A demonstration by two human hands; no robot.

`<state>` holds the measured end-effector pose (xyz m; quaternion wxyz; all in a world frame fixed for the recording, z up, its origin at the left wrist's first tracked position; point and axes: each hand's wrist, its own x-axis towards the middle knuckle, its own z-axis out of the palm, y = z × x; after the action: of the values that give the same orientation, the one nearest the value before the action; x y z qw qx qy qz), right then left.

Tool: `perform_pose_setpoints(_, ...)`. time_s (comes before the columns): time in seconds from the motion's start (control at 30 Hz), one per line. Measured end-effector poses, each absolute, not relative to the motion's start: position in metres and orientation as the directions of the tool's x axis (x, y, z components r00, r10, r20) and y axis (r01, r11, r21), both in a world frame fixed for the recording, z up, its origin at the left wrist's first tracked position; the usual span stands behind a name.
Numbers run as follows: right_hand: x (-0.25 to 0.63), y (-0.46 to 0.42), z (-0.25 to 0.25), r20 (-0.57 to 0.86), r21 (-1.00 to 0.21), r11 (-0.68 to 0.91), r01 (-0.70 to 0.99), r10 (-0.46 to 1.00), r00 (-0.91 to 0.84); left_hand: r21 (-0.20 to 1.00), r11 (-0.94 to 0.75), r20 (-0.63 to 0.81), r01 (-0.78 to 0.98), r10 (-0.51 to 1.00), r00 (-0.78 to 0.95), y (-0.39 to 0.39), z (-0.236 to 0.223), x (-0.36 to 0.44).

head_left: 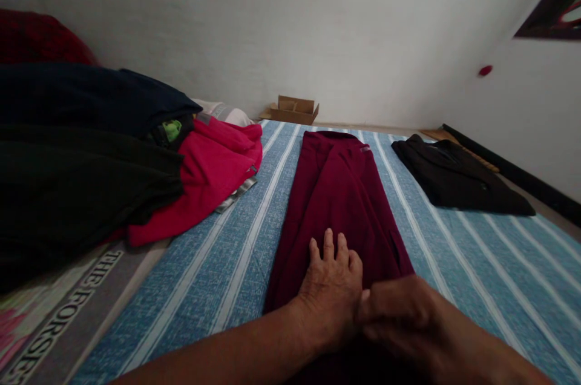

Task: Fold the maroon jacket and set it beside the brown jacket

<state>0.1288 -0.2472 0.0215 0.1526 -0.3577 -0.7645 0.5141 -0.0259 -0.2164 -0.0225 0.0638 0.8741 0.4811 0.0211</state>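
A maroon garment (338, 191) lies lengthwise, folded narrow, on the blue striped sheet (213, 252). My left hand (331, 288) rests flat on the near part of it, fingers stretched out and pointing away from me. My right hand (399, 312) sits just right of the left, touching it, fingers curled in at the garment's near edge; what they pinch is hidden.
A pile of clothes lies at the left: dark navy (91, 94), black (77, 191) and bright pink (209, 179) pieces. A folded black garment (458, 176) lies at the right. A small cardboard box (293, 109) stands by the far wall. A printed cover (68, 312) lies at the near left.
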Motion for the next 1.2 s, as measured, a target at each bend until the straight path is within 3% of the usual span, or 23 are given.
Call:
perform_pose_setpoints(0.13,0.098,-0.179,0.019,0.045,-0.815,0.326,0.479,0.860,-0.508,0.177,-0.532,-0.033,0.828,0.838,0.545,-0.217,-0.022,-0.026)
perform_pose_setpoints(0.27,0.080,-0.134,-0.005,0.136,-0.511,0.453,0.730,0.882,-0.451,0.162,-0.520,0.014,0.839,0.851,0.525,-0.220,-0.022,-0.026)
perform_pose_setpoints(0.37,0.073,-0.118,-0.015,0.109,-0.340,0.456,0.822,0.888,-0.448,0.150,-0.520,0.028,0.841,0.852,0.522,-0.220,-0.021,-0.026)
perform_pose_setpoints(0.47,0.071,-0.111,-0.015,0.065,-0.243,0.455,0.857,0.889,-0.453,0.146,-0.523,0.030,0.840,0.851,0.525,-0.220,-0.021,-0.026)
perform_pose_setpoints(0.8,0.055,-0.112,0.004,-0.116,0.075,0.604,0.793,0.795,-0.595,0.146,-0.531,0.075,0.834,0.847,0.526,-0.220,-0.023,-0.026)
perform_pose_setpoints(1.0,0.039,-0.110,0.012,-0.206,0.147,0.696,0.703,0.716,-0.667,0.148,-0.537,0.044,0.830,0.842,0.537,-0.219,-0.022,-0.025)
perform_pose_setpoints(1.2,0.049,-0.100,0.002,-0.131,0.070,0.692,0.718,0.720,-0.682,0.119,-0.527,0.088,0.841,0.850,0.520,-0.221,-0.023,-0.026)
